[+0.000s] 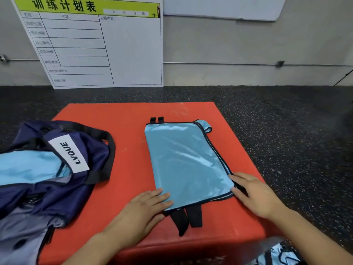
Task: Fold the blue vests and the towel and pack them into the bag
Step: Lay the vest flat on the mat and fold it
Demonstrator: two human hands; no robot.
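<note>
A light blue vest (183, 161) lies folded flat on the red platform (126, 150), with black straps sticking out at its near and far ends. My left hand (145, 213) rests flat on the vest's near left corner, fingers straight. At the near right corner my right hand (256, 196) touches the vest's edge with straight fingers. The navy bag (57, 169), labelled LVQUE, sits open at the left with a light blue cloth (28, 165) inside it.
A white schedule board (95, 46) leans on the wall behind the platform. Dark speckled floor (296, 140) surrounds the platform. More light blue and black fabric (280, 255) shows at the bottom right edge.
</note>
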